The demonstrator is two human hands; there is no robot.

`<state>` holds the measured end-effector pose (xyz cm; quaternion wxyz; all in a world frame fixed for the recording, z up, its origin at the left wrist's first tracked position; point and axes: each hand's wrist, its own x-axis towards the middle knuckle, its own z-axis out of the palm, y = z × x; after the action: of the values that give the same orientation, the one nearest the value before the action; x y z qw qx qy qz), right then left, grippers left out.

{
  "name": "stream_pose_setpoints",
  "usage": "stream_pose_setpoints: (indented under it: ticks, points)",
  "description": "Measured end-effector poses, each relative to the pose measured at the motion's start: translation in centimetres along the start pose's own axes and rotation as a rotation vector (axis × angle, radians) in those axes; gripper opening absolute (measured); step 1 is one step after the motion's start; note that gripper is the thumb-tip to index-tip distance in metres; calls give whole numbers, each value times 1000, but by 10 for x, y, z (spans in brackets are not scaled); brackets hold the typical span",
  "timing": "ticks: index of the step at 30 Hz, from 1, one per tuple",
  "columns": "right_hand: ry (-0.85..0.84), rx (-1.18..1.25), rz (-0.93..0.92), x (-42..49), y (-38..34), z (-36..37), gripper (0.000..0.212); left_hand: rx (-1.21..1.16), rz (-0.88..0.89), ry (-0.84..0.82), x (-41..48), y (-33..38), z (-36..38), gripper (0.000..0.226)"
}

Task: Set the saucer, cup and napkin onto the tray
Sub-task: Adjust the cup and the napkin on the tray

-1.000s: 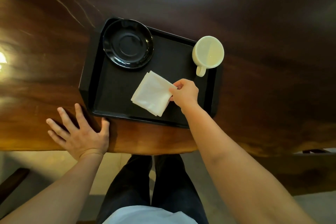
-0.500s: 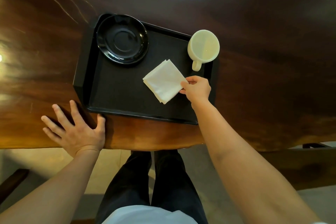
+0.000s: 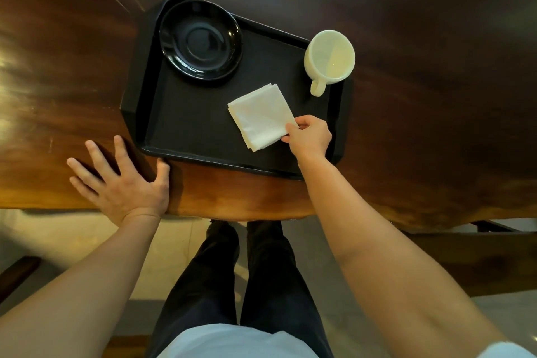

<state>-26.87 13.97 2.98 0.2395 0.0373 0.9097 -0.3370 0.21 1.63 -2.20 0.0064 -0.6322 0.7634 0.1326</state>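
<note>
A black rectangular tray (image 3: pixel 186 136) lies on the dark wooden table (image 3: pixel 436 125). A glossy black saucer (image 3: pixel 200 39) rests in the tray's far left corner. A cream cup (image 3: pixel 329 57) stands upright in the far right corner, its handle pointing toward me. A folded white napkin (image 3: pixel 258 116) lies on the tray right of centre. My right hand (image 3: pixel 309 136) pinches the napkin's near right corner between thumb and fingers. My left hand (image 3: pixel 122 180) rests flat on the table with fingers spread, its thumb touching the tray's near left edge.
The table's near edge (image 3: pixel 232 213) runs just beyond my wrists. Below it are my legs in dark trousers (image 3: pixel 238 270) and a pale floor (image 3: pixel 72 235). A dark wooden bench part (image 3: pixel 479 259) shows at lower right.
My right hand has drawn the napkin rightward across the tray, from the centre toward the cup side, and turned it slightly. My left hand stays flat by the tray.
</note>
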Motion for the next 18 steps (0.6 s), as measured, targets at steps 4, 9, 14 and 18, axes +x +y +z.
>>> stream_pose_setpoints:
  ticks: [4, 9, 14, 18]
  points:
    - [-7, 1, 9, -1, 2, -1, 4, 23, 8, -6, 2, 0, 0, 85]
    - [-39, -13, 43, 1, 1, -4, 12, 90, 27, -76, 2, 1, -5, 87]
    - [-84, -32, 26, -12, 0, -21, 16, 85, 16, -277, 8, 6, -35, 85]
    - [-178, -210, -61, -32, -5, -47, 41, -32, -108, -349, 1, 26, -71, 68]
